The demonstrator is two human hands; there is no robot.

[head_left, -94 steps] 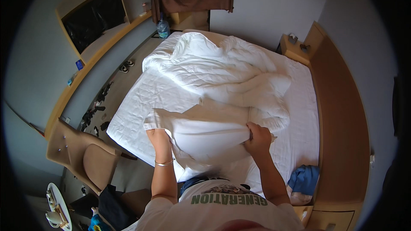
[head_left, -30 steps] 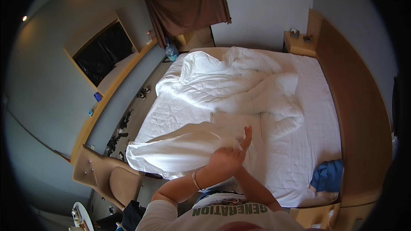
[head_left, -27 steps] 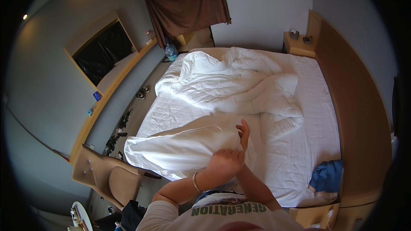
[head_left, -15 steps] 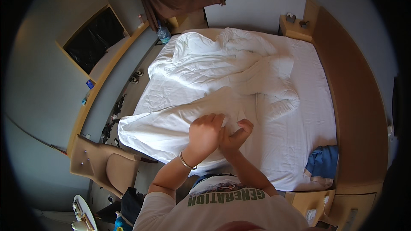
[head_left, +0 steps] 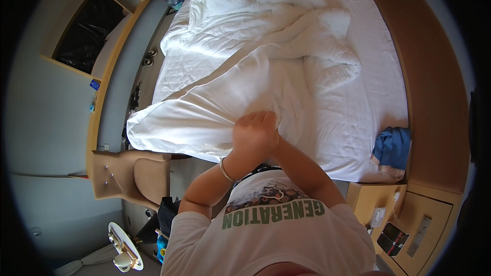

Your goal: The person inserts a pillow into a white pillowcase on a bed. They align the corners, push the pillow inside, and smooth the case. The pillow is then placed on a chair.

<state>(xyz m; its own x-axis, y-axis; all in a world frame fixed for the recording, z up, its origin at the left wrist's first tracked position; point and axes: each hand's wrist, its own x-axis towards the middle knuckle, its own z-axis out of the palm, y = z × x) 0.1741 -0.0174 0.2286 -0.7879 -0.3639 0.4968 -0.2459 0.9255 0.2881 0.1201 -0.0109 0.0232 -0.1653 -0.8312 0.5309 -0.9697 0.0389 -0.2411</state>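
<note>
A white duvet cover (head_left: 204,115) stretches over the near left part of the bed, its left corner hanging past the mattress edge. My left hand (head_left: 253,132), with a silver bangle on the wrist, is closed on the cover's near part, in front of my body. Pressed against it from the right is my right hand (head_left: 276,135), mostly hidden behind the left, so its fingers do not show. Beyond the cover a thick, rumpled white duvet (head_left: 266,13) lies across the far half of the bed.
White sheet (head_left: 376,92) covers the mattress. A folded blue cloth (head_left: 393,148) rests at the near right corner, beside the wooden headboard (head_left: 429,71). On the left stand a tan chair (head_left: 115,179) and a wall shelf (head_left: 115,56). A bedside cabinet (head_left: 376,199) is near right.
The view has shifted, with the bed sitting higher in it. My hands have come together, the left now covering the right. More of the duvet cover is drawn out taut toward me.
</note>
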